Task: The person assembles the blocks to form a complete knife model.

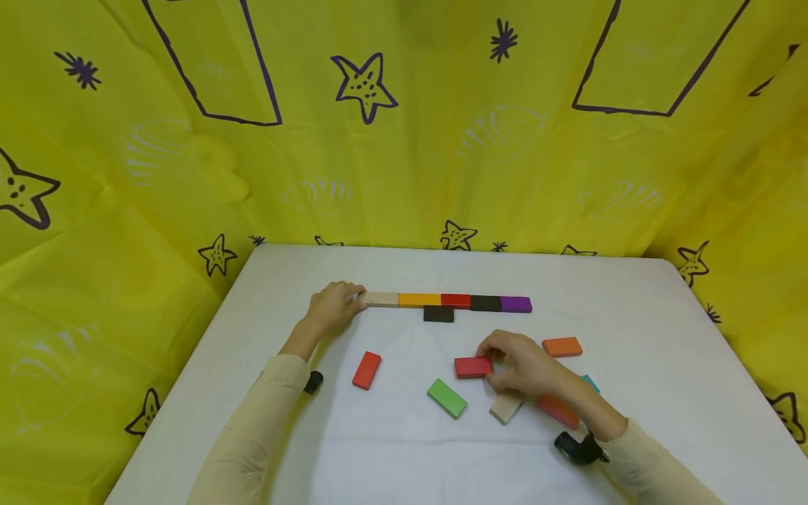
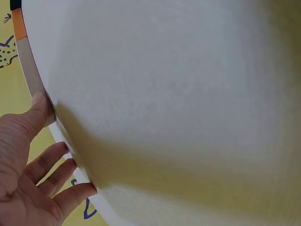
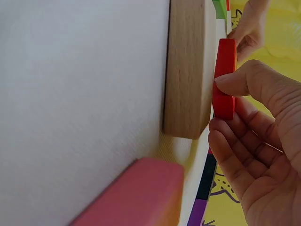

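Five-coloured blocks form a straight row across the table: plain wood [image 1: 382, 300], yellow-orange [image 1: 419, 300], red [image 1: 456, 301], black [image 1: 485, 303] and purple [image 1: 516, 304]. At the row's left end my left hand [image 1: 333, 306] pinches the plain wooden block, its thumb on the near face in the left wrist view; the other fingers spread beside it. My right hand [image 1: 519, 363] holds a red block [image 3: 225, 77] between thumb and fingers, nearer to me than the row. A dark brown block [image 1: 438, 313] lies against the row's front side.
Loose blocks lie around: a red one [image 1: 367, 370], a green one [image 1: 447, 398], a wooden one [image 3: 188, 70] by the right hand, an orange one [image 1: 562, 347]. A teal block [image 1: 590, 383] and a pinkish-red block [image 3: 136, 195] are partly hidden by the right forearm. Yellow cloth [image 1: 416, 175] hangs behind.
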`<move>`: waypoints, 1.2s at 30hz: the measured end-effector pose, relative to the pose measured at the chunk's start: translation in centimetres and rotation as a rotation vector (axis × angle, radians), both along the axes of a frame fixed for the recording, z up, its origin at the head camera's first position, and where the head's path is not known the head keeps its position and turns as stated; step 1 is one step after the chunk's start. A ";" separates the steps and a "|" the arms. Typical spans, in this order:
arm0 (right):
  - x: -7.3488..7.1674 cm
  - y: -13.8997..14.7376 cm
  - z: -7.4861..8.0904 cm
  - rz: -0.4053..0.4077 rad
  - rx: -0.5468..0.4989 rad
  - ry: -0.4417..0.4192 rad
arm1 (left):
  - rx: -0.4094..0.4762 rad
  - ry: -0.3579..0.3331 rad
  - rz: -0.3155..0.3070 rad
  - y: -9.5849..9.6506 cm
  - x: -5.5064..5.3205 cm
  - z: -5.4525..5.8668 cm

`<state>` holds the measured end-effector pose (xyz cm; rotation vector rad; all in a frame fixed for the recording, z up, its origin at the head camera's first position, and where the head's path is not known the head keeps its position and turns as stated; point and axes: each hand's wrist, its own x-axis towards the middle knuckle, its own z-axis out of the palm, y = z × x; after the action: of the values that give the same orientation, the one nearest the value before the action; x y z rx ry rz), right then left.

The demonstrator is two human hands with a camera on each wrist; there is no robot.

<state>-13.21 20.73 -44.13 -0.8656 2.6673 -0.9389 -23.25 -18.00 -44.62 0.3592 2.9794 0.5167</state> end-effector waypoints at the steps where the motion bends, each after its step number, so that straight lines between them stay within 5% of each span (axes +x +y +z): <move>1: -0.2 0.0 0.1 -0.007 -0.002 0.001 | -0.001 0.001 0.000 0.0 0.0 0.0; 15: -3.1 -0.3 0.4 -0.020 -0.032 0.090 | 0.006 0.001 0.005 -0.1 -0.1 -0.2; 36: -6.1 -1.0 0.4 -0.166 0.069 0.040 | 0.005 -0.003 0.011 0.0 0.1 -0.1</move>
<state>-19.33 19.74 -43.73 -0.6632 2.8226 -0.8668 -23.11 -17.99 -44.75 0.3427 2.9795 0.5250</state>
